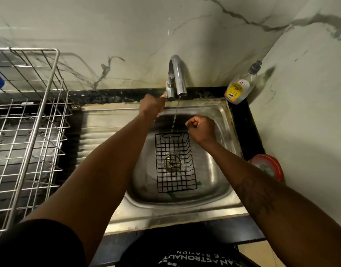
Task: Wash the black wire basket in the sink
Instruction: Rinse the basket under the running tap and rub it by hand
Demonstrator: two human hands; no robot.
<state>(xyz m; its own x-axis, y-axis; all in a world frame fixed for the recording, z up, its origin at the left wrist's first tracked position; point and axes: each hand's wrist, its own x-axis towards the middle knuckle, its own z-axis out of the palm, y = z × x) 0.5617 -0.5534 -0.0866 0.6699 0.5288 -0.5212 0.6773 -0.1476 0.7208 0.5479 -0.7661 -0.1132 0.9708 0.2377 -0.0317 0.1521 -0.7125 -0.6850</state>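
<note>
Left hand [151, 106] grips the tap handle [170, 92]; right hand [201, 129] hovers fisted, empty.

I am holding my left arm stretched far forward, wrist straight, with my left hand [152, 107] showing its back to me and its fingers curling onto the tap handle [170, 92]. I am holding my tattooed right forearm forward too, wrist bending inward, my right hand [201, 129] clenching in a fist and gripping nothing.

Single wide-angle head view, steeply downward over sink [185, 211], near; wall [165, 35] ahead.
</note>
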